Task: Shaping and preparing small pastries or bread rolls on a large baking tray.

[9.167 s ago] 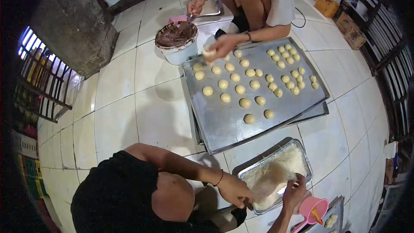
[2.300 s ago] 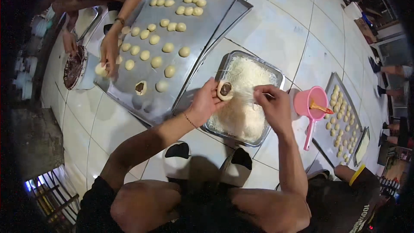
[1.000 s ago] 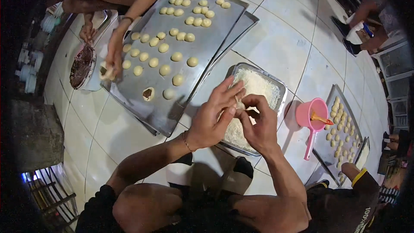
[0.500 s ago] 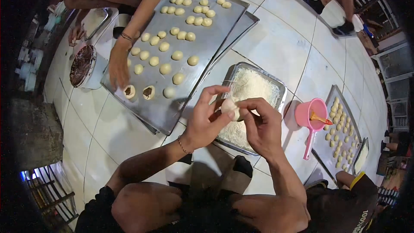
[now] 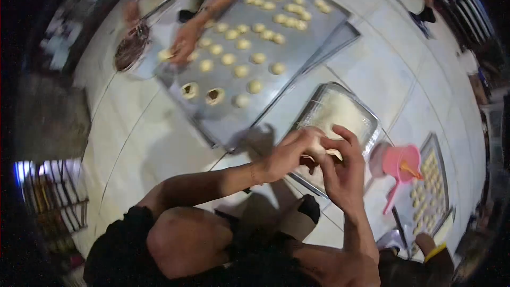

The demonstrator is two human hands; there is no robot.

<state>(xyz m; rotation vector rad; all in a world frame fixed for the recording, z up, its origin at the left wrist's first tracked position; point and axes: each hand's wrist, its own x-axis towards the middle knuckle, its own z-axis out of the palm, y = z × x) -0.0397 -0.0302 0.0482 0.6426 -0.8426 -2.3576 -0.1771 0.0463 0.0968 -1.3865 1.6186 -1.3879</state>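
My left hand (image 5: 289, 154) and my right hand (image 5: 344, 167) are pressed together around a pale piece of dough (image 5: 317, 148), their fingers partly hiding it. Both are over a steel tray (image 5: 372, 130) of pale shredded filling (image 5: 346, 110). Beyond them, a large metal sheet (image 5: 207, 122) carries several round dough balls (image 5: 255, 86) and two opened dough pieces (image 5: 215, 95) with brown filling at its near left. A pink handled pot (image 5: 399, 160) with an orange brush (image 5: 410, 170) sits beside my right hand. The picture is somewhat blurred.
A co-worker's hand (image 5: 186, 40) is at the large sheet's left with a pale piece, beside a white tub of brown paste (image 5: 129, 48). Another sheet of small balls (image 5: 441, 202) lies at right, near another person's arm (image 5: 425, 242). Someone's legs (image 5: 422, 0) are at the top right.
The view has swung, shifting the scene toward the right. My fingers have closed further over the dough. The co-worker's hand now has a pale piece near the tub.
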